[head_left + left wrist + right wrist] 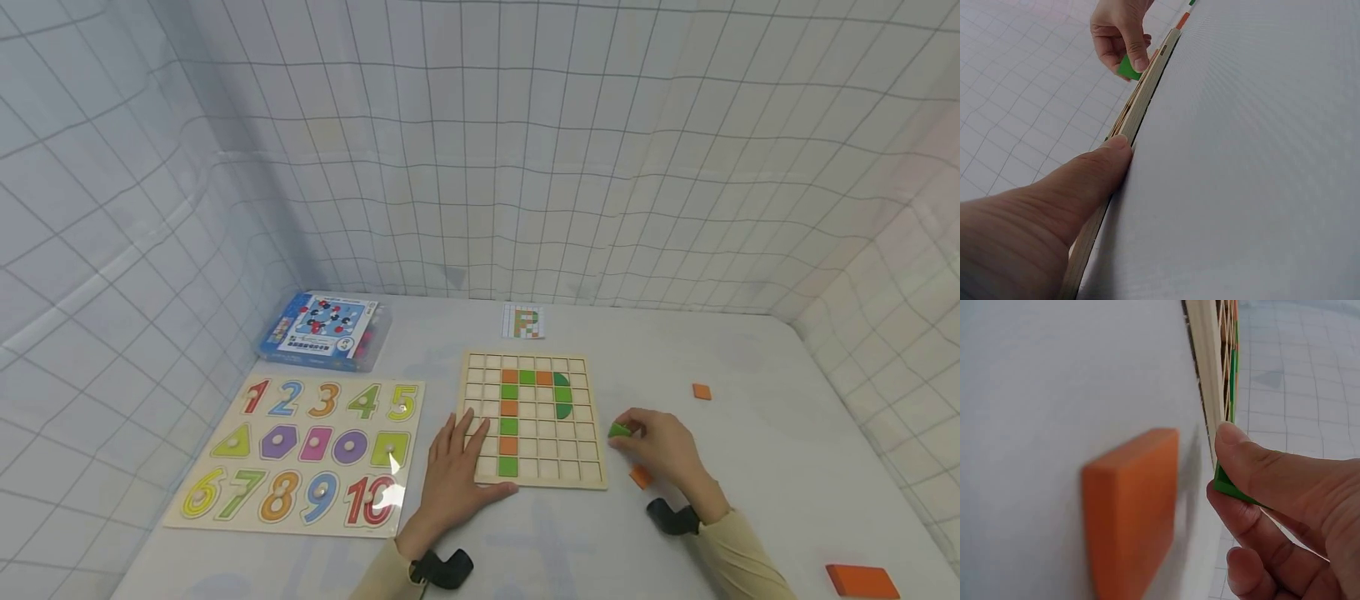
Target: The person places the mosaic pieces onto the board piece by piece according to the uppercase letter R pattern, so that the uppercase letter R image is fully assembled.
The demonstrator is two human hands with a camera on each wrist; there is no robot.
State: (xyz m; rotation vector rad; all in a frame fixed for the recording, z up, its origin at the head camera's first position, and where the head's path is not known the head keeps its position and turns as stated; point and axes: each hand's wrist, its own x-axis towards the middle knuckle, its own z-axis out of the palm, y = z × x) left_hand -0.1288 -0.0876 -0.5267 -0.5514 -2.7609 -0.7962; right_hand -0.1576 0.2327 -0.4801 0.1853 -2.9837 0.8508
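Note:
A wooden grid board [540, 475] lies mid-table, with orange and green square tiles in one column and along a row near its top. Two dark green rounded pieces [562, 411] sit at the right of that pattern. My left hand [453, 483] rests with spread fingers on the board's lower left corner, its thumb along the front edge. Just right of the board, my right hand [663, 446] pinches a green tile [1229, 487] between thumb and fingers. Below that hand lies an orange tile [641, 477], large and close in the right wrist view.
A number-and-shape puzzle board [300, 529] lies at left, with a blue-lidded plastic box [322, 333] behind it. Behind the grid board is a small pattern card [523, 322]. Another orange tile [701, 392] lies at right; an orange block [862, 581] is at the front right.

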